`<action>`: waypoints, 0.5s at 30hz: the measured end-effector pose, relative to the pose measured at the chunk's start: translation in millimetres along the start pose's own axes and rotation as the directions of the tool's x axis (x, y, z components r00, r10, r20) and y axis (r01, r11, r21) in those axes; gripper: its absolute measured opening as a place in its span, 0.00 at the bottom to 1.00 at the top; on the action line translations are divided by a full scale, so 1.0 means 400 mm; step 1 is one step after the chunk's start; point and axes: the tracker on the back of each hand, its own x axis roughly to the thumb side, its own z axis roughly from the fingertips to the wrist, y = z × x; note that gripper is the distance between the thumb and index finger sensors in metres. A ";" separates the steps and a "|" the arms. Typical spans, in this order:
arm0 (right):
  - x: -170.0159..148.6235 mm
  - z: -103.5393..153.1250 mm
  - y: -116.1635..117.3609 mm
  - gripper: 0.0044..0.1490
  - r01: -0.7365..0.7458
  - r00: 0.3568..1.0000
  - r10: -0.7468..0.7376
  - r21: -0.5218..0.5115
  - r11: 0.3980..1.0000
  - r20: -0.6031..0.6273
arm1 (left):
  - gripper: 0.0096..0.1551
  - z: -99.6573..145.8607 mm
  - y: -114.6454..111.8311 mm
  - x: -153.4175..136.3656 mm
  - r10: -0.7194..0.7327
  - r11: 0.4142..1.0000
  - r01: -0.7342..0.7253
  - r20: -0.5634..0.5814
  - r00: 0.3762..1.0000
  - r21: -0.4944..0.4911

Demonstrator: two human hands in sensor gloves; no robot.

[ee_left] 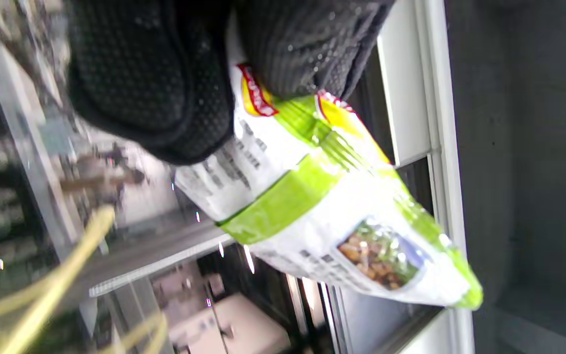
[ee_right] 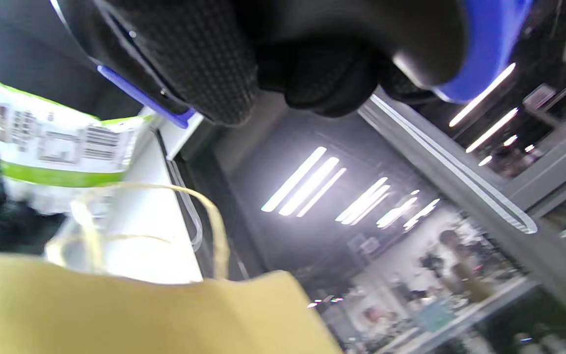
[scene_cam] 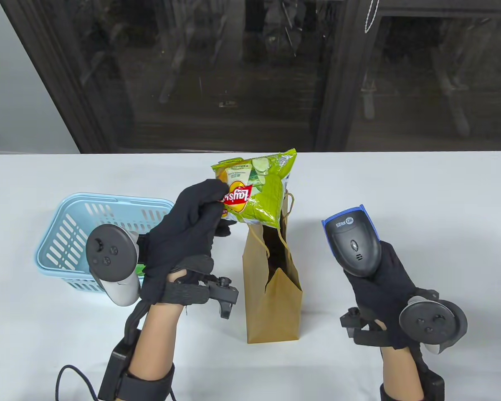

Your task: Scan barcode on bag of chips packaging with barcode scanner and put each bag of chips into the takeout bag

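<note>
A green bag of chips (scene_cam: 254,188) hangs in the air just above the open mouth of the brown paper takeout bag (scene_cam: 272,288), which stands upright at the table's middle. My left hand (scene_cam: 188,234) pinches the chips bag's lower edge; its white back with print shows in the left wrist view (ee_left: 322,206) and, with the barcode, in the right wrist view (ee_right: 57,142). My right hand (scene_cam: 380,288) grips the grey and blue barcode scanner (scene_cam: 352,242), head pointing away, to the right of the takeout bag.
A light blue plastic basket (scene_cam: 79,234) stands at the left, partly behind my left hand, with something green just visible inside. The takeout bag's paper handles (scene_cam: 290,204) stick up by the chips bag. A dark window runs behind the white table (scene_cam: 421,196).
</note>
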 end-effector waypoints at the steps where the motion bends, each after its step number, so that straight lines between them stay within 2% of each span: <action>1: -0.020 0.004 0.014 0.35 -0.070 0.997 0.070 -0.004 0.998 -0.018 | 0.21 0.000 0.002 -0.002 -0.045 0.998 0.044 0.012 0.999 0.046; 5: -0.068 0.021 0.067 0.35 -0.224 0.973 0.227 0.056 0.973 -0.035 | 0.20 0.008 -0.023 0.004 -0.236 0.967 0.229 0.049 0.971 0.111; 9: -0.111 0.044 0.124 0.35 -0.309 0.948 0.318 0.165 0.937 -0.027 | 0.19 0.027 -0.067 0.023 -0.370 0.926 0.357 0.106 0.923 0.118; 11: -0.127 0.051 0.141 0.35 -0.335 0.938 0.348 0.221 0.916 -0.018 | 0.19 0.034 -0.084 0.033 -0.445 0.894 0.434 0.110 0.889 0.106; 15: -0.134 0.064 0.152 0.35 -0.357 0.929 0.369 0.228 0.906 -0.011 | 0.19 0.041 -0.131 0.043 -0.522 0.852 0.523 0.118 0.845 0.029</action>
